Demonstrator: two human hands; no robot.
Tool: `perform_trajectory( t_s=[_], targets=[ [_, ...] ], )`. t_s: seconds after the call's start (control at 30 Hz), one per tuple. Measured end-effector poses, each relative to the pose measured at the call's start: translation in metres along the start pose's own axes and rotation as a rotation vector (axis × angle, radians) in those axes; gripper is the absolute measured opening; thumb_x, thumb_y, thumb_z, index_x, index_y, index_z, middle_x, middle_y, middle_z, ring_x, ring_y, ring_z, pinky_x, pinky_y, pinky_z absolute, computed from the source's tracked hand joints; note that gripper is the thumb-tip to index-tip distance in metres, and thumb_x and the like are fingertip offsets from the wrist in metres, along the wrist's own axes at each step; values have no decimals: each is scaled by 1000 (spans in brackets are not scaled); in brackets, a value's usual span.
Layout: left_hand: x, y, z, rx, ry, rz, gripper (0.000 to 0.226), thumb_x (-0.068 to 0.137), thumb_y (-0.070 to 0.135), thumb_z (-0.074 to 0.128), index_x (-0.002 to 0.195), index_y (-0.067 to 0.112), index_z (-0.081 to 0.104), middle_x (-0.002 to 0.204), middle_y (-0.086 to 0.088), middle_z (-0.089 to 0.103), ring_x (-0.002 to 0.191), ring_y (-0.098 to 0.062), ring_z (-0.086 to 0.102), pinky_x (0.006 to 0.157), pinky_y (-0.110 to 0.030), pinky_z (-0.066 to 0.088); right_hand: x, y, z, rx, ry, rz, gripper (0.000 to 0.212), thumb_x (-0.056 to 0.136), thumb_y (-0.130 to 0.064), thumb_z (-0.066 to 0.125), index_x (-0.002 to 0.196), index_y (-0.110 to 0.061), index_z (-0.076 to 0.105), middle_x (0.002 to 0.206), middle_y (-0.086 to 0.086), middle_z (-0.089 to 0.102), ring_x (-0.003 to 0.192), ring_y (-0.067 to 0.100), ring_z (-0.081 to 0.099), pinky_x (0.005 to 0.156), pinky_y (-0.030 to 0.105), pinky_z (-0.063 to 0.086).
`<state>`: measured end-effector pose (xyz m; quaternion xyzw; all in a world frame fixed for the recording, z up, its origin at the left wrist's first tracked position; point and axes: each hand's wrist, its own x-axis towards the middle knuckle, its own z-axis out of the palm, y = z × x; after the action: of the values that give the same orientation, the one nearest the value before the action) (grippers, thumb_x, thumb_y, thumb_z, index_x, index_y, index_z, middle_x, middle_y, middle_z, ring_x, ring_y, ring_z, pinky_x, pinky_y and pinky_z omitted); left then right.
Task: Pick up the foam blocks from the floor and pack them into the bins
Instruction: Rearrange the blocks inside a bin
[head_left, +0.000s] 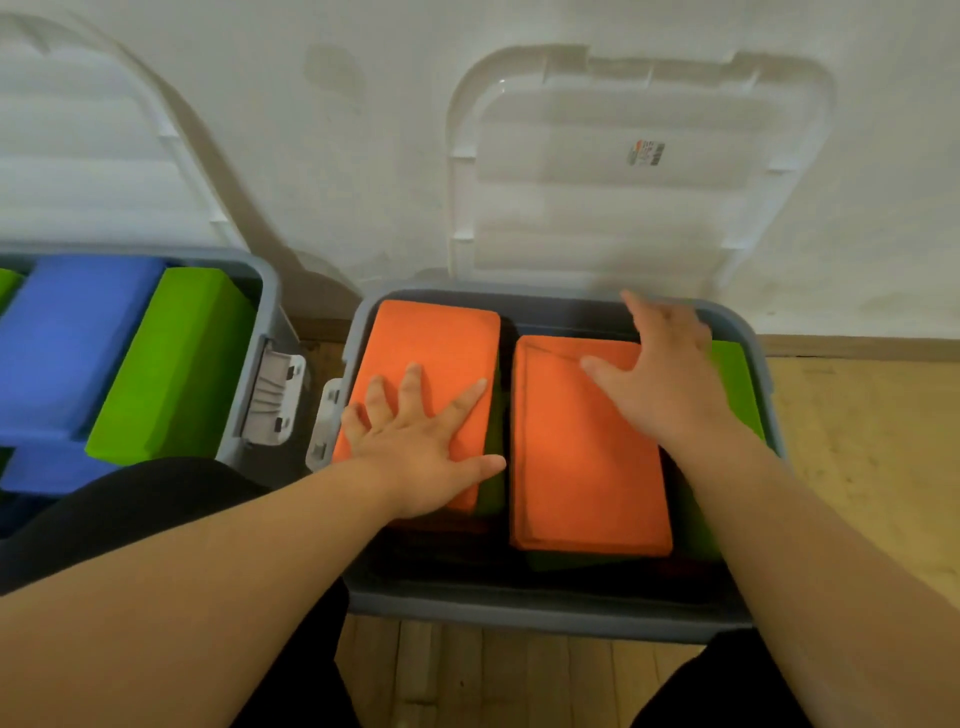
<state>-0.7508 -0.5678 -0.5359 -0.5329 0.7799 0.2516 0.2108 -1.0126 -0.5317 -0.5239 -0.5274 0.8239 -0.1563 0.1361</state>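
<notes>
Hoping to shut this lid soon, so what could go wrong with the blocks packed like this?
1. The left orange block and right orange block seem to sit near the bin rim; the lid may not close flush.
2. Foam pressed by the left hand and right hand could spring back up when released.

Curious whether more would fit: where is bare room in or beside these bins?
Left bin: crowded with blue blocks and a green block. Right bin: only a dark strip between the orange blocks and its near wall; left hand and right hand rest on those. Bare floor lies to its right.
</notes>
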Motion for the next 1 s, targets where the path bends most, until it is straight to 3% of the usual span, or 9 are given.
perform_trajectory(
  t_s=[0.1,0.3,0.43,0.53,0.7,0.83,0.93,1.0],
  targets=[
    [1,-2,-4,-45,-22,-6,81,78,95,28,135,75,-26,165,-1,-31,148,-46,-27,118,-67,-10,45,-16,-27,-44,137,-90,82,86,-51,71,154,-28,34,153,12,30,141,38,27,115,50,33],
    [4,-2,-12,-165,-43,-34,89,81,93,24,146,61,-27,167,3,-28,150,-42,-27,119,-64,-12,125,-65,-75,-224,247,-295,84,85,-53,68,154,-28,30,155,14,29,145,38,24,119,48,27],
    [4,-5,-15,-217,-40,-15,89,83,91,24,149,58,-26,167,3,-27,150,-41,-29,119,-65,-12,144,-84,-86,-404,273,-342,76,84,-48,69,147,-19,38,136,20,41,124,42,41,109,48,36],
    [5,-7,-14,-239,-40,4,90,84,91,25,149,57,-27,167,3,-27,150,-40,-29,119,-65,-12,148,-86,-92,-378,441,-370,69,82,-40,69,141,-14,44,133,21,44,118,43,45,101,47,41],
    [5,-11,-19,-287,-34,21,90,85,90,25,150,55,-26,168,3,-23,151,-40,-26,120,-63,-12,156,-93,-102,-412,208,-308,84,82,-42,74,148,-15,30,143,19,36,127,43,39,108,48,36],
    [3,-14,-23,-377,20,35,92,85,90,25,150,54,-28,171,3,-10,154,-39,-17,121,-63,-5,129,-98,-108,-324,180,-302,72,87,-34,68,145,-15,30,139,18,35,113,43,50,101,45,41],
    [-7,-7,-38,-611,213,76,94,89,83,36,151,52,-27,169,-3,19,155,-38,13,120,-59,12,93,-99,-116,-360,91,-332,64,94,-23,58,149,-17,25,137,19,34,96,44,57,83,41,44],
    [-16,1,-53,-982,336,119,95,94,71,48,153,52,-23,167,0,27,147,-28,36,108,-44,34,66,-90,-119,-385,23,-367,57,97,-17,52,149,-19,28,136,20,40,100,46,60,83,44,49]
  ],
)
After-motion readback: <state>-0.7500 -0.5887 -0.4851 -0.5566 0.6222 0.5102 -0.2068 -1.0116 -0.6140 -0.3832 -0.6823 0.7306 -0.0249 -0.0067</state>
